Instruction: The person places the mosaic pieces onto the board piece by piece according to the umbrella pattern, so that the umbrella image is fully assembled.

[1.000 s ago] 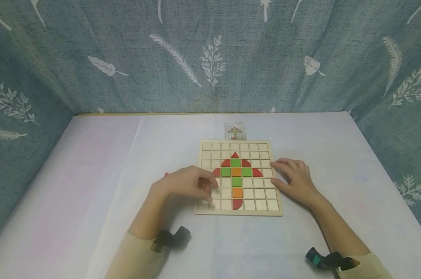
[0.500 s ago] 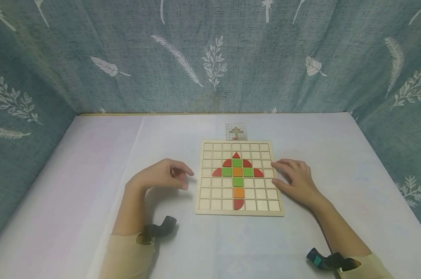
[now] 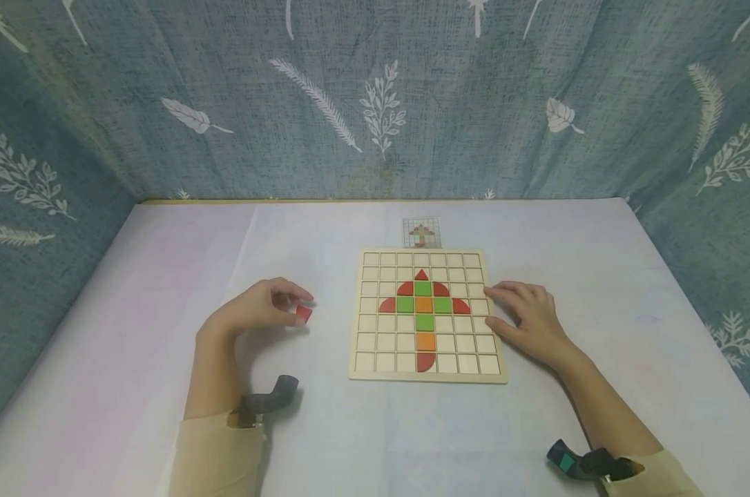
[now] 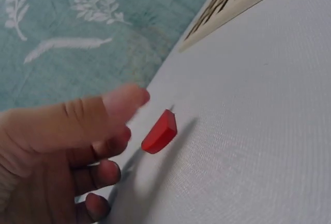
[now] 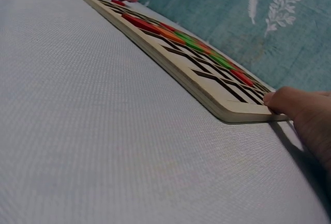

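Observation:
A small red block [image 3: 303,315] lies on the white cloth left of the board, and the left wrist view shows one side of it curved. My left hand [image 3: 260,305] is right at it, with thumb and fingers spread apart; a gap separates the thumb [image 4: 121,105] from the block in the left wrist view. The square wooden grid board [image 3: 375,343] carries red, green and orange pieces set in an upward arrow shape. On its right edge rest the thumb and a fingertip of my right hand [image 3: 527,321], its fingers loosely bent.
A small printed card [image 3: 421,232] with a similar arrow on a grid lies just behind the board. White cloth covers the table [image 3: 325,428]. A blue-green leaf-patterned curtain [image 3: 462,103] closes off the back and sides.
My left hand has moved left from over the board to the red block, which now shows by its fingertips. The right hand stays at the board's edge. The board's pieces look unchanged.

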A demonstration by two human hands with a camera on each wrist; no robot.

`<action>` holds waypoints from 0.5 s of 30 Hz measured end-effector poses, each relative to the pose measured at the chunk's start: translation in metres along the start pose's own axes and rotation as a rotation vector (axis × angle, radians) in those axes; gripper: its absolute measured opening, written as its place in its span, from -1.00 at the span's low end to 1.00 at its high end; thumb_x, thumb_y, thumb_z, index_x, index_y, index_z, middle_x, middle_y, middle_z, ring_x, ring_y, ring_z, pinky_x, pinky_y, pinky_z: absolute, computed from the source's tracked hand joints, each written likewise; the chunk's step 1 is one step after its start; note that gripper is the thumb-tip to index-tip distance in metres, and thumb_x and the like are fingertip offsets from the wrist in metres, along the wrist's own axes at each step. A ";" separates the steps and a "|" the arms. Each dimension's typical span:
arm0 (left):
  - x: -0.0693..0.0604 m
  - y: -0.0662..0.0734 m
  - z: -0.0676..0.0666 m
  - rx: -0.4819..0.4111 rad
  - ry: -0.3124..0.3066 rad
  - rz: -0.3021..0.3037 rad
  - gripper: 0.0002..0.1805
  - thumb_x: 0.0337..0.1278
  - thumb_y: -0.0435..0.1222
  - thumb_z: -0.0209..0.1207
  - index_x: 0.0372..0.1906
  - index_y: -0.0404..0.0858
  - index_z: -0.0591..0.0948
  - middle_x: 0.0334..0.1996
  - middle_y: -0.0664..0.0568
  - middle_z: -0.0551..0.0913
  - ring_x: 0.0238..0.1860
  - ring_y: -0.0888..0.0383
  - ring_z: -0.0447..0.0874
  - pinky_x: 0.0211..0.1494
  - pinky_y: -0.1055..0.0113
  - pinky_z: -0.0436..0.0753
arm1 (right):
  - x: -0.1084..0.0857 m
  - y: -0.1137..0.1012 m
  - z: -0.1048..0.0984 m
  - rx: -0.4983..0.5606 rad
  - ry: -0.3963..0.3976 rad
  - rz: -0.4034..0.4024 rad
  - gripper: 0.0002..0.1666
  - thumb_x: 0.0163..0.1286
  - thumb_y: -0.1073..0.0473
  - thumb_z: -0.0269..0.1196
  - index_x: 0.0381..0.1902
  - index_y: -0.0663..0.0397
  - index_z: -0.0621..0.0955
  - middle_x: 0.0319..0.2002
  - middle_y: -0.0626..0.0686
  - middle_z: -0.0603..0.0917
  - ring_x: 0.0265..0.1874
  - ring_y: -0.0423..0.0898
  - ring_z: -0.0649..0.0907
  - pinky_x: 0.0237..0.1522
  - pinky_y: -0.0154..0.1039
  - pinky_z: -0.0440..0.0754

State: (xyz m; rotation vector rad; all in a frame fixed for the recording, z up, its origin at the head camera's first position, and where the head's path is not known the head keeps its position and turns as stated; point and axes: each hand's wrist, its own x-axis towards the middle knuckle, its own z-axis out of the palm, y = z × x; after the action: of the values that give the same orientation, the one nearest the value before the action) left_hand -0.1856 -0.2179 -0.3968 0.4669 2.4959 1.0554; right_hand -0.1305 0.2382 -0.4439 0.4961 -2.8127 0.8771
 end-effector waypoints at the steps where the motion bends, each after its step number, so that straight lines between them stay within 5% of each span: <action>1: 0.000 -0.001 0.000 0.011 0.011 -0.004 -0.62 -0.18 -0.27 0.43 -0.11 -0.16 0.69 -0.23 0.03 0.60 -0.20 0.10 0.42 -0.11 0.30 0.43 | 0.000 0.000 0.000 -0.002 -0.001 0.002 -0.45 0.19 0.08 0.29 0.15 0.06 0.51 0.13 0.21 0.44 0.09 0.18 0.28 0.07 0.19 0.09; 15: 0.005 0.005 0.008 0.084 0.000 -0.085 -0.71 -0.18 -0.29 0.40 -0.26 -0.23 0.64 -0.39 0.07 0.62 -0.33 0.12 0.46 -0.18 0.26 0.45 | 0.000 -0.002 -0.001 0.004 -0.008 0.013 -0.45 0.19 0.08 0.29 0.15 0.08 0.51 0.13 0.21 0.45 0.08 0.19 0.28 0.06 0.20 0.09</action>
State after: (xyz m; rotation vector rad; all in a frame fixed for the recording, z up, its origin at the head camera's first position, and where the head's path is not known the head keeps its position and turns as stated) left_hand -0.1849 -0.2072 -0.3993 0.3810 2.5438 0.9212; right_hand -0.1298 0.2370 -0.4417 0.4838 -2.8251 0.8858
